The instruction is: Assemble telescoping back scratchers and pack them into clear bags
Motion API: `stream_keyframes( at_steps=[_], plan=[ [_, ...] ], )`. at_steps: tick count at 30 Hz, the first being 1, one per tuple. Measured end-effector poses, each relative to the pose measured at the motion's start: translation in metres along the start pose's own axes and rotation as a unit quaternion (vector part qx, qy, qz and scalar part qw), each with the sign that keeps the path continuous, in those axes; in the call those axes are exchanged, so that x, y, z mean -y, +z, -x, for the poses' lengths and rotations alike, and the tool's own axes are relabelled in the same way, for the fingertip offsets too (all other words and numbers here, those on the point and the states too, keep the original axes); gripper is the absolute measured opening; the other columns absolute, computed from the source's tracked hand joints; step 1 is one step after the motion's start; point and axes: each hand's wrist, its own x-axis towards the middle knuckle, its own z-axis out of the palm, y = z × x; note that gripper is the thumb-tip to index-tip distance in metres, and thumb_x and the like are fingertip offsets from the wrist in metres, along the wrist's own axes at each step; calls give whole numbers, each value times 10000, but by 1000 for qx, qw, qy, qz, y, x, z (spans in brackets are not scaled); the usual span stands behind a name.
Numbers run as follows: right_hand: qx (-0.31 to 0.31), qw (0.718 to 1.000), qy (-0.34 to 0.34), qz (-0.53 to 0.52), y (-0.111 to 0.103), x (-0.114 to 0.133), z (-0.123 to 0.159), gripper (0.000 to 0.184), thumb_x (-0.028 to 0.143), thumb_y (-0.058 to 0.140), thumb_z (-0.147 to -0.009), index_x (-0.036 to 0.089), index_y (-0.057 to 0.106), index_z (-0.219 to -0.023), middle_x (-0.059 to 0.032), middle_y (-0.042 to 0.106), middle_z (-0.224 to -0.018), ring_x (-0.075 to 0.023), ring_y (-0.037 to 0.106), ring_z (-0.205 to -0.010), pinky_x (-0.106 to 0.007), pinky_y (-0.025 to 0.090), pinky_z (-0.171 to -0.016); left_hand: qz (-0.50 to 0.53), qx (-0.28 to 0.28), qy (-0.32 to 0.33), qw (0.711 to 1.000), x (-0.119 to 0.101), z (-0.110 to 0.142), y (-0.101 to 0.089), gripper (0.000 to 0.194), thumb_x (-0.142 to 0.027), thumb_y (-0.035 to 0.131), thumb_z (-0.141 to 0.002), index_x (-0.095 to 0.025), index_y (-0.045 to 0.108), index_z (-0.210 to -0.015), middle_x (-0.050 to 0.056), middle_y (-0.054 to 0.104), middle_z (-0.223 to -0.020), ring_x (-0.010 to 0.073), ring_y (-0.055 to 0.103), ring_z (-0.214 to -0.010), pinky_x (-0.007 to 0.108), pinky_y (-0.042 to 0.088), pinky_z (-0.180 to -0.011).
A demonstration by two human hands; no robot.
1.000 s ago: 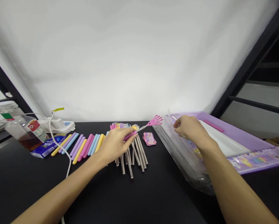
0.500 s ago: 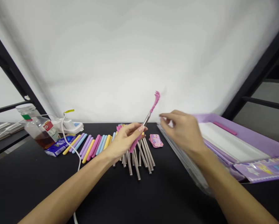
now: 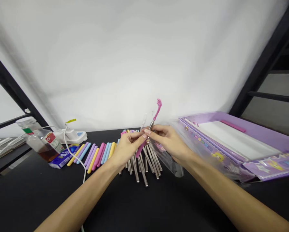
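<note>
My left hand [image 3: 127, 149] is closed on a pink telescopic back scratcher [image 3: 151, 124], holding it by its pink grip with the small claw head pointing up. My right hand [image 3: 170, 141] pinches a clear plastic sleeve [image 3: 167, 158] beside the scratcher's metal shaft, fingertips touching those of the left hand. Under both hands lies a pile of metal scratcher rods [image 3: 142, 164] with coloured heads. A small pink packet lies partly hidden behind my right hand.
Pastel grips [image 3: 96, 154] lie in a row on the black table [image 3: 139, 206]. At left stand a bottle [image 3: 40, 141], a blue packet [image 3: 61, 157], and a white power strip [image 3: 70, 135] with its cable. A purple display box [image 3: 233, 141] and plastic bags [image 3: 207, 154] sit at right.
My left hand lifted the pink scratcher from flat to upright. My right hand left the plastic bags by the purple box and came left to the scratcher with a clear sleeve.
</note>
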Motion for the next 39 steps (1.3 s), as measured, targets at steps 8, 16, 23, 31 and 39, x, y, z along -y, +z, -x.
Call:
stream_keyframes(
  at_steps=[8, 16, 23, 31, 39],
  plan=[
    [-27, 980, 33, -197, -17, 2, -5, 294, 522, 622, -904, 250, 633, -1017, 17, 597, -733, -148, 598, -724, -282, 490, -707, 50, -144, 27, 988, 0, -6, -13, 541, -244, 891, -615, -174, 568, -1043, 89, 652, -1118, 198, 690, -985, 272, 570, -836],
    [109, 982, 140, 67, -29, 7, 1, 417, 546, 584, -923, 206, 604, -1164, 48, 448, -595, -81, 356, -489, -210, 239, -431, -7, -122, 82, 989, 4, -10, -28, 570, -351, 737, -820, -254, 399, -1268, 79, 726, -949, 221, 725, -945, 400, 592, -918],
    [214, 966, 109, 91, -43, 14, 1, 381, 459, 617, -928, 201, 607, -1208, -90, 681, -1030, -126, 536, -700, -283, 457, -638, -70, -207, 72, 973, 5, -10, -39, 442, -395, 625, -891, -278, 448, -1279, -9, 649, -696, 164, 678, -601, 284, 598, -601],
    [160, 961, 121, 189, -57, 24, 3, 581, 597, 547, -925, 180, 567, -1329, -36, 628, -718, -92, 413, -507, -248, 320, -463, -37, -187, 36, 981, 13, -15, -40, 198, -353, 558, -897, -168, 589, -958, 63, 673, -814, 187, 703, -675, 245, 563, -542],
    [184, 945, 138, 233, -76, 26, 3, 418, 545, 663, -860, 257, 636, -1162, -19, 611, -792, -85, 396, -526, -237, 308, -468, -40, -162, 32, 986, -1, -8, -40, 616, -183, 810, -719, -228, 516, -1259, 128, 546, -1392, 149, 716, -832, 233, 578, -720]
  ],
)
